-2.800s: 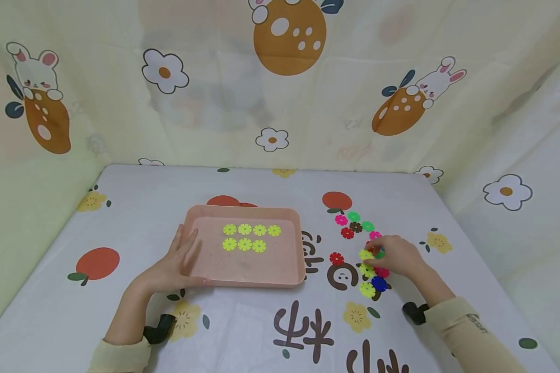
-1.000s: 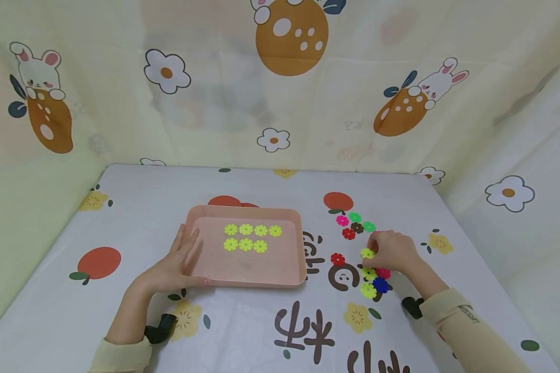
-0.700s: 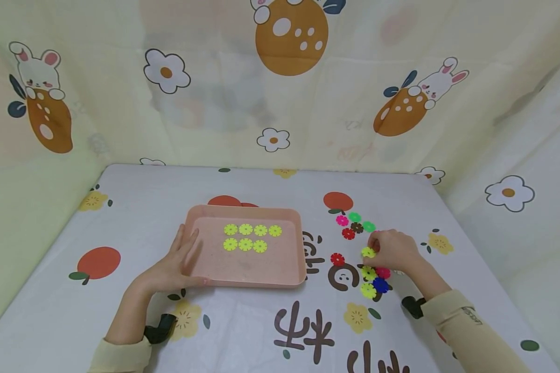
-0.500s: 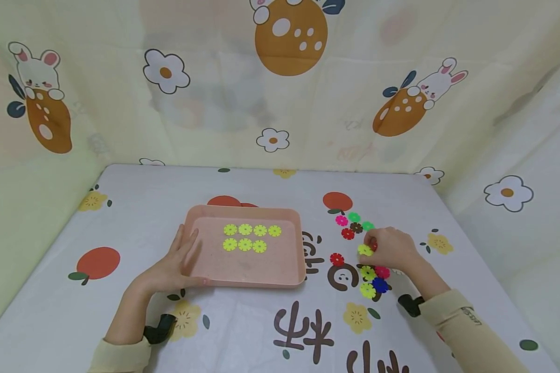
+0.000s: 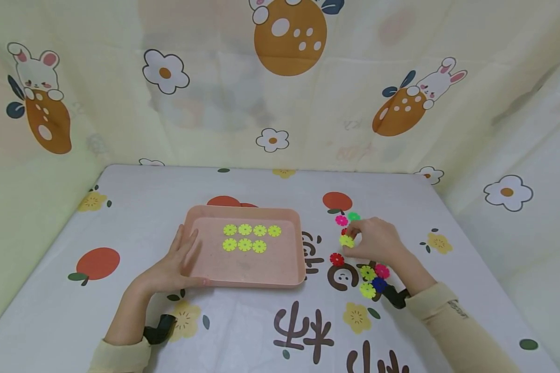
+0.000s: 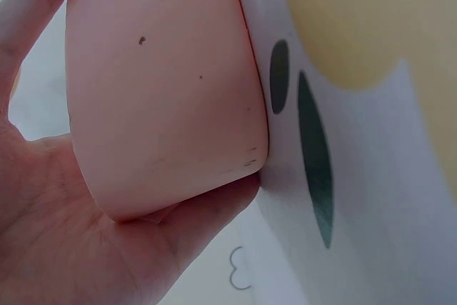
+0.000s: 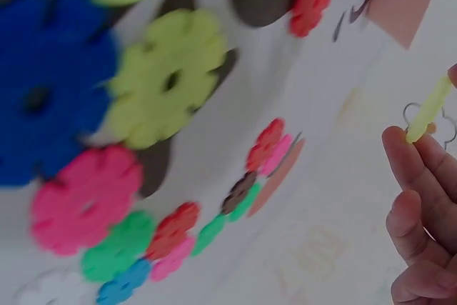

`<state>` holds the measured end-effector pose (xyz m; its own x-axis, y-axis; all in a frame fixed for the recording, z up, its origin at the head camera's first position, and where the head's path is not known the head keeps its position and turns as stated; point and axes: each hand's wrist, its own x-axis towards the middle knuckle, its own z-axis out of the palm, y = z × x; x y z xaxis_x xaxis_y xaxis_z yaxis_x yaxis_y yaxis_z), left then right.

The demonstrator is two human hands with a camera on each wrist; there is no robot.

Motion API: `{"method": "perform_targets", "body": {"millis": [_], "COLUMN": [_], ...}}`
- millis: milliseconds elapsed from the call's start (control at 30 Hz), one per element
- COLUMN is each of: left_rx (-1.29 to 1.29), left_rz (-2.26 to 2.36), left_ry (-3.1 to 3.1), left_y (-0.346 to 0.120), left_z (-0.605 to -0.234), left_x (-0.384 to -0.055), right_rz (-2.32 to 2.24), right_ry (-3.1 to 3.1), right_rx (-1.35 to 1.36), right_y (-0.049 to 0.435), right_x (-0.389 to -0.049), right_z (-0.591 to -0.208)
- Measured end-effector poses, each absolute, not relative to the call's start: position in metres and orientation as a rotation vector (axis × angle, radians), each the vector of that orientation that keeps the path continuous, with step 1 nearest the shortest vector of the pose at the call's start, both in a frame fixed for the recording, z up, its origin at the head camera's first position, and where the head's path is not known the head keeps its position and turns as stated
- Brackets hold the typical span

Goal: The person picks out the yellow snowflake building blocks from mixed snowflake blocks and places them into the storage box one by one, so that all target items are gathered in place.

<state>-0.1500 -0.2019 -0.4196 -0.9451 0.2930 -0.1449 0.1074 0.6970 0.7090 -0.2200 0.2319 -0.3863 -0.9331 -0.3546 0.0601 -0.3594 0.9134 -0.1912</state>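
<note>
A shallow pink tray sits on the table, with yellow notched discs in two rows inside it. My left hand holds the tray's near-left corner, thumb along the front wall and fingers spread at the left side. Over the loose pieces right of the tray, my right hand pinches a yellow notched disc between thumb and fingertips. The right wrist view shows this yellow disc edge-on, raised off the cloth. Some loose discs are hidden behind the right hand in the head view.
Loose notched discs lie on the right: a blue one, a pink one, a yellow one and a red one nearer the tray. Green, brown and light-blue ones show in the right wrist view. A printed cloth covers the table.
My right hand has picked the yellow disc out of the right-hand cluster and moved it leftward and slightly away from me. The left hand and tray have stayed put.
</note>
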Motion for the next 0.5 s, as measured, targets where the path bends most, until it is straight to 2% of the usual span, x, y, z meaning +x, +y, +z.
{"method": "perform_targets", "body": {"millis": [500], "left_rx": [0.316], "left_rz": [1.104], "left_ry": [2.648], "left_y": [-0.202], "left_z": [-0.418], "left_x": [-0.149], "right_rz": [0.406], "right_ry": [-2.955], "right_rx": [0.750], "right_y": [0.178], "right_x": [-0.227], "right_z": [-0.370]}}
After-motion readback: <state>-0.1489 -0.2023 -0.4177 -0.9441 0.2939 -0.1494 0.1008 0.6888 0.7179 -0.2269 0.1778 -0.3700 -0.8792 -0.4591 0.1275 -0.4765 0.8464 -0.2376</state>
